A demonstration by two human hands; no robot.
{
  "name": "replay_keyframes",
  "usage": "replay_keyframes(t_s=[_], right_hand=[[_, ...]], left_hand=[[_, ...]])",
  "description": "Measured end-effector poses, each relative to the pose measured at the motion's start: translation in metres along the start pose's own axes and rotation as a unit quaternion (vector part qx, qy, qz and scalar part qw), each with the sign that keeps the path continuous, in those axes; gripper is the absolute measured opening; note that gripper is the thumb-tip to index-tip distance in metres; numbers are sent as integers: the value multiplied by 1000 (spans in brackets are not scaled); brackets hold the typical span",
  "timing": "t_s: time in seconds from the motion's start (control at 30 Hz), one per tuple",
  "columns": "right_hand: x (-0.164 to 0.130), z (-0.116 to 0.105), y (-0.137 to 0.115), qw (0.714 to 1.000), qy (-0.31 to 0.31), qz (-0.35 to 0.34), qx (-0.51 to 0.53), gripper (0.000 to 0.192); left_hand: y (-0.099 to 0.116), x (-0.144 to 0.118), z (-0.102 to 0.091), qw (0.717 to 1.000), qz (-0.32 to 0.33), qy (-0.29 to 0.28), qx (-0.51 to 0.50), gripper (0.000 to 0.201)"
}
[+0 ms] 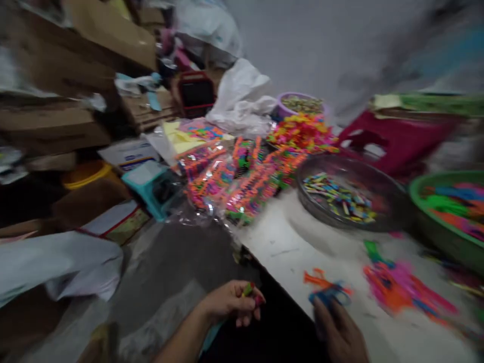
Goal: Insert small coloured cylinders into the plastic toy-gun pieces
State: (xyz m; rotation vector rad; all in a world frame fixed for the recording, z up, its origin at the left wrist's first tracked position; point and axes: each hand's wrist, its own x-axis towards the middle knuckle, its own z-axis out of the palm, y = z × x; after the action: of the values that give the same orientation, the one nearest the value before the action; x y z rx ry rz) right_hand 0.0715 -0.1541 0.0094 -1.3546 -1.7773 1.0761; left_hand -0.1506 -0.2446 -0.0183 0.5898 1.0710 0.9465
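Just off the table's near edge, my left hand (236, 305) is closed in a pinch on small coloured pieces, yellow-green and pink; blur hides their exact kind. My right hand (340, 330) is at the table edge, its fingers closed on a blue plastic toy piece (325, 296). An orange plastic piece (313, 277) lies against the blue one. To the right of that hand is a loose pile of pink, orange, blue and green plastic toy parts (404, 287) on the white tabletop (278, 242).
A dark round basin (317, 217) holds small striped pieces. Beside it stands a green basin (427, 227) of coloured parts. Clear bags of bright toys (242, 191) cover the table's far end. A turquoise stool (151, 186) and cardboard boxes (49, 121) are on the left.
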Motion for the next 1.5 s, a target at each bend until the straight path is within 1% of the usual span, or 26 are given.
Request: replay_keyframes(t_s=[0.07, 0.13, 0.17, 0.23, 0.3, 0.43, 0.57, 0.63, 0.7, 0.77, 0.8, 0.87, 0.9, 0.93, 0.97, 1.0, 1.07, 1.1, 1.13, 1.17, 1.2, 1.27, 1.33, 1.37, 1.43, 1.5], right_hand=[[1, 6, -16, 999, -21, 3, 48, 34], [4, 8, -28, 997, -16, -10, 76, 32], [4, 7, -31, 996, -9, -17, 84, 30], [3, 0, -29, 995, 4, -21, 96, 28], [0, -9, -22, 994, 14, -12, 106, 26], [-6, -25, -6, 993, 40, -11, 114, 22], [-7, -31, 3, 993, 42, -14, 107, 21], [-10, -29, 5, 993, 55, -13, 104, 22], [-12, -25, 6, 992, 71, -10, 104, 23], [-10, -25, 8, 992, 72, -2, 106, 25], [-7, -29, 10, 993, 63, 1, 103, 26], [5, -50, 21, 995, 57, 13, 80, 29], [13, -68, 29, 995, 74, 27, 59, 31], [20, -89, 39, 993, 104, 48, 27, 33], [27, -113, 50, 985, 149, 85, -11, 35], [32, -137, 61, 970, 190, 134, -65, 37], [38, -176, 80, 919, 235, 255, -190, 38], [40, -187, 86, 899, 246, 285, -222, 37], [41, -191, 90, 887, 248, 303, -244, 37], [42, -188, 92, 886, 243, 303, -252, 36], [44, -178, 91, 893, 234, 291, -251, 36], [51, -149, 87, 909, 211, 260, -249, 38], [63, -121, 82, 916, 209, 235, -250, 43], [69, -111, 81, 916, 214, 228, -251, 47], [80, -103, 80, 916, 224, 221, -250, 50], [83, -109, 83, 919, 225, 215, -242, 41]], left_hand=[[12, 10, 36, 997, 66, 2, -44, 34], [22, 20, 66, 993, 108, 17, -35, 29], [26, 25, 77, 992, 120, 17, -20, 27], [31, 34, 93, 991, 134, 13, 15, 25], [30, 42, 103, 989, 136, 12, 48, 24], [24, 54, 120, 987, 129, 40, 87, 25], [20, 59, 133, 980, 132, 70, 130, 24], [19, 59, 139, 968, 159, 88, 173, 20], [18, 59, 145, 948, 198, 101, 227, 17], [16, 60, 149, 931, 221, 99, 272, 17], [15, 62, 150, 929, 218, 92, 285, 20], [12, 68, 151, 939, 184, 69, 282, 28], [11, 72, 150, 949, 158, 61, 267, 32], [10, 76, 147, 958, 132, 57, 247, 36], [8, 80, 144, 966, 110, 61, 225, 40], [7, 84, 140, 972, 92, 72, 204, 43], [4, 90, 130, 977, 67, 102, 177, 46], [2, 92, 126, 976, 59, 116, 174, 47], [1, 93, 124, 975, 50, 127, 173, 47], [-1, 93, 122, 975, 38, 134, 172, 47], [-2, 93, 122, 976, 26, 134, 170, 47], [-4, 92, 126, 981, 2, 116, 156, 46], [-3, 89, 131, 985, -6, 86, 148, 43], [-3, 88, 132, 986, 0, 72, 153, 41], [-1, 86, 131, 983, 19, 52, 173, 38], [-1, 84, 125, 981, 26, 50, 186, 37]])
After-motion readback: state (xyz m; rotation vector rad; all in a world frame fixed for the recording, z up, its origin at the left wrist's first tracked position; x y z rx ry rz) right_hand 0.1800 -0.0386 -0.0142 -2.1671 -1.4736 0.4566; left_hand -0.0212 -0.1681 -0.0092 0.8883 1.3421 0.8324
